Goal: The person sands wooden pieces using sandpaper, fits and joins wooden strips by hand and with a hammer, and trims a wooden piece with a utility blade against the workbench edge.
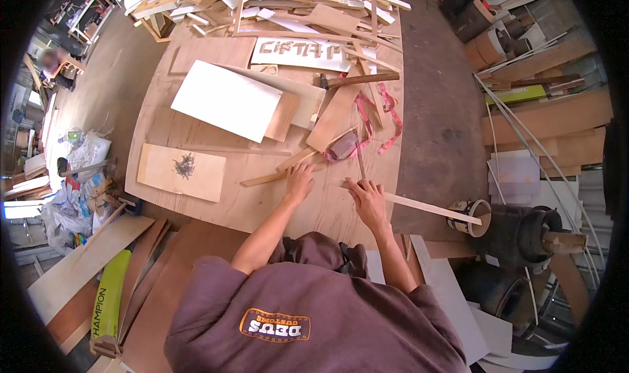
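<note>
My left hand (301,182) rests on the near part of the wooden table, its fingers touching the end of a short wood strip (265,178). To its right, my right hand (368,199) is closed at the left end of a long pale wood strip (426,207), which reaches past the table's right edge. Just beyond my right hand, a thin dark stick (360,162) points away from me. A dark block (342,146) with pink tape around it lies beyond both hands. Whether my left fingers grip their strip is too small to tell.
Nails (184,166) lie on a board (209,176) at left. Farther off are a white panel (226,101), a hammer (363,79), a pink measuring tape (391,124) and piled wood scraps (314,19). A bucket (481,209) stands at right. A person (56,65) is far left.
</note>
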`<state>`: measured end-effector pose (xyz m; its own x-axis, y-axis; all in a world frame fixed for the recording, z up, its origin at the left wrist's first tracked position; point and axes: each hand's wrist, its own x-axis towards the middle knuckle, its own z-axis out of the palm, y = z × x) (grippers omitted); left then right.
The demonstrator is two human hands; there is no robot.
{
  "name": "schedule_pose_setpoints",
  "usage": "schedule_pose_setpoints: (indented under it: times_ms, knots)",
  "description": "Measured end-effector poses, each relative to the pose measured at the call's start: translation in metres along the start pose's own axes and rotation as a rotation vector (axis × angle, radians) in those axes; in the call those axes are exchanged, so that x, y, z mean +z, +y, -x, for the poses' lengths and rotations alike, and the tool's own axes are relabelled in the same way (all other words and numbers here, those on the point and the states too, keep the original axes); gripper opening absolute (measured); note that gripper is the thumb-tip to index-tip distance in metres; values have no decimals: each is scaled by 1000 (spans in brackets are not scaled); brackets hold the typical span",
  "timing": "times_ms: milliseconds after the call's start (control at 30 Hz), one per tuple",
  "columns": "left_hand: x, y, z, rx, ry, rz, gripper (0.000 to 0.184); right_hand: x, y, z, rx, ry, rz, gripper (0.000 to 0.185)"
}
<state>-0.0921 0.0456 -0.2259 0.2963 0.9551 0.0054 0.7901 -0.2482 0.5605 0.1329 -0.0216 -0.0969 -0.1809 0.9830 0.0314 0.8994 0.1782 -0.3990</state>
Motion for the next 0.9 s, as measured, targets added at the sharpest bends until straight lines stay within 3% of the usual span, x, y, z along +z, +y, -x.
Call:
schedule_pose_setpoints:
  times_ms: [267, 467, 533, 733, 900]
  knots:
    - [0, -15, 10, 98, -94, -126, 27, 7, 12, -2, 33, 35, -18, 36]
    - [-14, -17, 22, 36, -46, 67, 29, 11, 3, -1, 46, 21, 23, 29]
    - [-34, -7, 23, -8, 48, 351, 35, 10, 0, -2, 31, 46, 42, 28]
    - [-86, 25, 24, -98, 50, 881, 45, -20, -19, -20, 12, 75, -134, 25]
    - [-132, 56, 18, -23, 70, 964, 46, -58, -52, -40, -82, 231, -174, 29]
